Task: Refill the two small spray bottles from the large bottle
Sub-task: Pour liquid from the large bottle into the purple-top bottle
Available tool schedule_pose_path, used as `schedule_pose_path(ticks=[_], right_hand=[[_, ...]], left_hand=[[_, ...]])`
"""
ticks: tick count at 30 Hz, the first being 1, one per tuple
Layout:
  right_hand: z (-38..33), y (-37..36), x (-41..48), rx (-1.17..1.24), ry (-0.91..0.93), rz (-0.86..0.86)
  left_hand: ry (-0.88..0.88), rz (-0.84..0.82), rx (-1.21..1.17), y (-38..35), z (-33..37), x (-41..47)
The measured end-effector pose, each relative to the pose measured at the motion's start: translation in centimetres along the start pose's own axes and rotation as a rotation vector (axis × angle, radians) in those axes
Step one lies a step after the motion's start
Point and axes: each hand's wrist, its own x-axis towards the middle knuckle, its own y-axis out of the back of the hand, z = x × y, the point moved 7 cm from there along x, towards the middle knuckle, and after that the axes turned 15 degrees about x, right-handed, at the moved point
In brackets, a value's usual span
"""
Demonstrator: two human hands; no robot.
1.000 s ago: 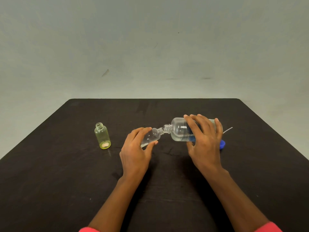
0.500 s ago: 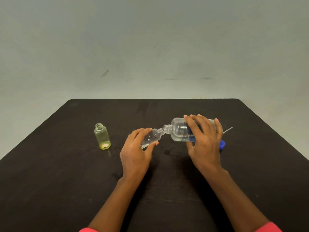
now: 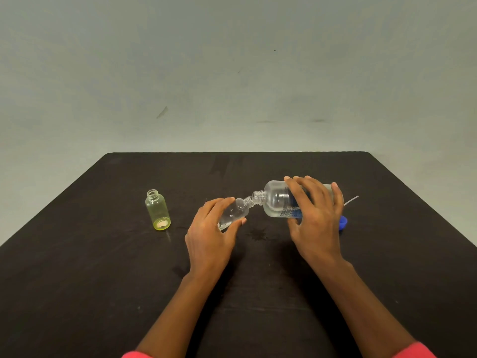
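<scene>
1. I see the left hand (image 3: 209, 236) back-up, with fingers and thumb curled round the small clear bottle (image 3: 236, 211).
2. I see the right hand (image 3: 313, 220) palm-down, with fingers spread over the large bottle (image 3: 277, 202) and thumb beneath.
3. The left forearm (image 3: 175, 313) and right forearm (image 3: 361, 306) are bare and angle inward toward the hands.
4. I see a pink sleeve edge on each arm at the lower frame edge.

The right hand (image 3: 316, 223) half hides the blue cap (image 3: 343, 223).
</scene>
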Motion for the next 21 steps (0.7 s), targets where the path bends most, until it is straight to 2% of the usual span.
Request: schedule_pose_path(ticks=[21], right_hand=[[-0.08,0.17,-0.14,-0.006,-0.018,0.043]], left_hand=[[-0.044,-0.029,-0.065,-0.26,0.39,-0.07]])
